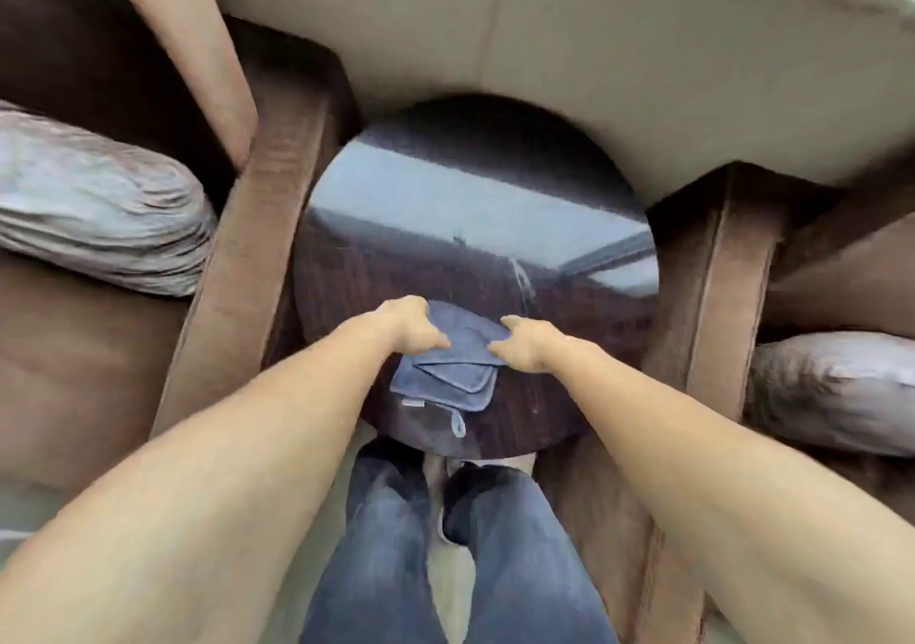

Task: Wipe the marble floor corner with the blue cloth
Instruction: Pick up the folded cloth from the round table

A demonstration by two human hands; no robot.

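Blue cloth [448, 371] on round table [475, 207], pinched by left hand [408, 326] and right hand [525, 344].

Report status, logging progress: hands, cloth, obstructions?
Both hands gripping cloth. Cloth folded on round table, not yet at floor. Sofas flank table.

**Blue cloth, folded, lower centre of frame**

Blue cloth [448, 378]: soft terry, grey-blue, folded into several layers with stitched edges showing. Lies flat, its upper edge bunched and lifted. A small hanging loop and a pale label sit at its lower edge, toward the bottom of the frame.
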